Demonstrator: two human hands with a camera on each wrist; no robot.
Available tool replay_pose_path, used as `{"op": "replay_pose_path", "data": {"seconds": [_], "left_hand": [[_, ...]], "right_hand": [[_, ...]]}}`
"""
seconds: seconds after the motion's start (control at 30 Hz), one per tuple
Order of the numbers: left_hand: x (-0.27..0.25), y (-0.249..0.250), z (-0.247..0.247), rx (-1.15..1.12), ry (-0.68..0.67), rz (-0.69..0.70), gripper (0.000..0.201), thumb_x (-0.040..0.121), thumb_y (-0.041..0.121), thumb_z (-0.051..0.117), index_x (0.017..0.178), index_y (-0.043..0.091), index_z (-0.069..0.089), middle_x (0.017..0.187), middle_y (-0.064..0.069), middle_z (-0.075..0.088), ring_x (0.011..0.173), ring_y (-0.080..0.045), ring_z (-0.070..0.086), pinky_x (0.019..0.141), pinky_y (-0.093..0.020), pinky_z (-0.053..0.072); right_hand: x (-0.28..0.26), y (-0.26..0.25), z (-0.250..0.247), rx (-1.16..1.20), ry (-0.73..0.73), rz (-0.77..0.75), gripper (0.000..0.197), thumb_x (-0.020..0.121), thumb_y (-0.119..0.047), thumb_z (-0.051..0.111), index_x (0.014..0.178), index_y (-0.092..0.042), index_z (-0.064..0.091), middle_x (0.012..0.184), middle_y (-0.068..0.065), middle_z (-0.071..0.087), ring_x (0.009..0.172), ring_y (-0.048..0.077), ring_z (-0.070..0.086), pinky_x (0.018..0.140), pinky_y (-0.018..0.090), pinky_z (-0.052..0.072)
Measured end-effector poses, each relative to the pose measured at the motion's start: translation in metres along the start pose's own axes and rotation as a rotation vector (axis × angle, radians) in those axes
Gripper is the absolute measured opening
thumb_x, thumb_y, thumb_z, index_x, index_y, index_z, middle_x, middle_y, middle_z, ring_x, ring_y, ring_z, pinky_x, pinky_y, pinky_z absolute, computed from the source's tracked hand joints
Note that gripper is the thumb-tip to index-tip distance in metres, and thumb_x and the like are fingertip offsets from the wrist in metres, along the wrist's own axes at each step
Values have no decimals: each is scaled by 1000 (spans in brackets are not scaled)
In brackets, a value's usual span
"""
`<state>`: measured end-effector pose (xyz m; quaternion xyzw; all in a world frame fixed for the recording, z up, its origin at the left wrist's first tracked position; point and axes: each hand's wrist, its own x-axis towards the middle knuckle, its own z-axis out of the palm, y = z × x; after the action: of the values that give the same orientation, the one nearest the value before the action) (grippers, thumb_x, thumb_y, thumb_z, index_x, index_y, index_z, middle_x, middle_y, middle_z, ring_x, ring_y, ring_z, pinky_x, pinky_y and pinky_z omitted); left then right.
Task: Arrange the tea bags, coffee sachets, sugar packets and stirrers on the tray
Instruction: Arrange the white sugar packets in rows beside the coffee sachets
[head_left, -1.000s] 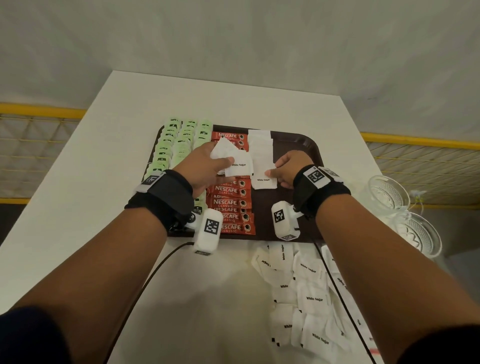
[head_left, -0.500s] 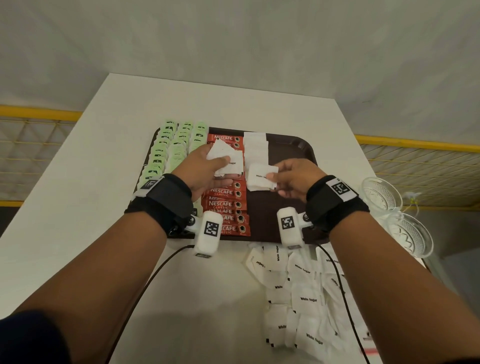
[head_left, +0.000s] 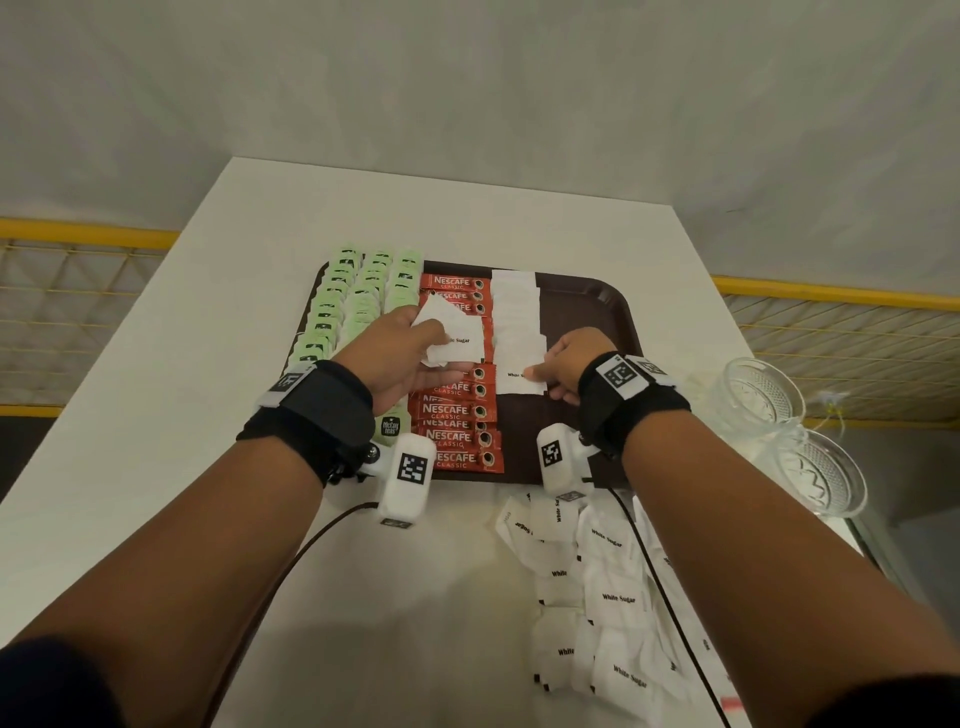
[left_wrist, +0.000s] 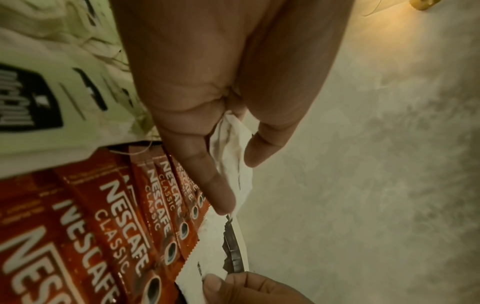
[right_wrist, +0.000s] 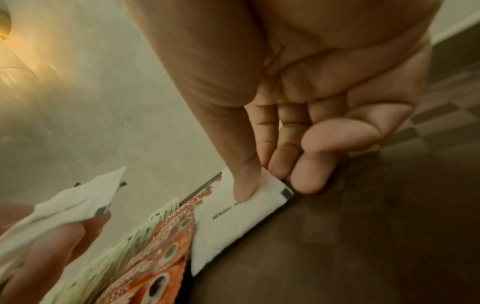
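Brown tray (head_left: 613, 301), right hand (head_left: 574, 364) pinching sugar packet (head_left: 519, 382)

Head view is evenly lit and edge-warped; wrist views are dim, yellowish, perhaps motion-blurred.

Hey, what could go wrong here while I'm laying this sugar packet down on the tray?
The right hand pinches the sugar packet by one corner, so it may land skewed. The left hand holds spare packets loosely above the Nescafe sachets; one could slip onto them.
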<state>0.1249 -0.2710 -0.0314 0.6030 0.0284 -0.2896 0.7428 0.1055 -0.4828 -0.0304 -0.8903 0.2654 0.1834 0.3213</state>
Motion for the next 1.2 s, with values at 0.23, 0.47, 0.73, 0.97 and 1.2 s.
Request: {"op": "replay_pose_path", "data": {"seconds": [0.23,0.47,0.73,0.97,1.2], "left_hand": [[0,-5,7,49,-58,20,45,92,-4,61,134,7,48,129,-16,61,106,-32,69,72,-28,61],[2,-11,19,75,-62,37,36,97,3,57,132,8,50,123,-15,65,96,-27,72,69,-26,61],[-1,-15,9,21,-43,-43,35,101,4,41,136,7,43,121,-23,63,97,-34,72,73,-34,62],[-2,-17,4,96,-26,-39,36,102,7,45,138,10,45,123,-17,63,97,-29,73,71,-31,62],[-1,-20,7,255,-23,7,47,94,8,63,138,12,47,131,-10,55,108,-26,65,71,-28,60]], "right_hand": [[-15,-5,-7,276,59,-237,34,88,-43,66,96,-10,65,90,5,67,75,15,60,73,33,55],[-23,4,-10,370,-80,-251,25,85,-17,73,107,-6,66,91,12,71,67,12,63,59,24,50],[-16,26,-6,130,-88,-80,23,82,-23,76,98,-8,67,72,6,65,55,11,53,49,21,42],[-7,13,-3,58,-71,-20,26,81,-27,77,93,-12,59,78,3,64,58,11,56,42,17,44],[-8,8,-7,0,23,-58,37,87,-44,66,91,-8,62,81,7,65,68,18,57,74,31,54]]}}
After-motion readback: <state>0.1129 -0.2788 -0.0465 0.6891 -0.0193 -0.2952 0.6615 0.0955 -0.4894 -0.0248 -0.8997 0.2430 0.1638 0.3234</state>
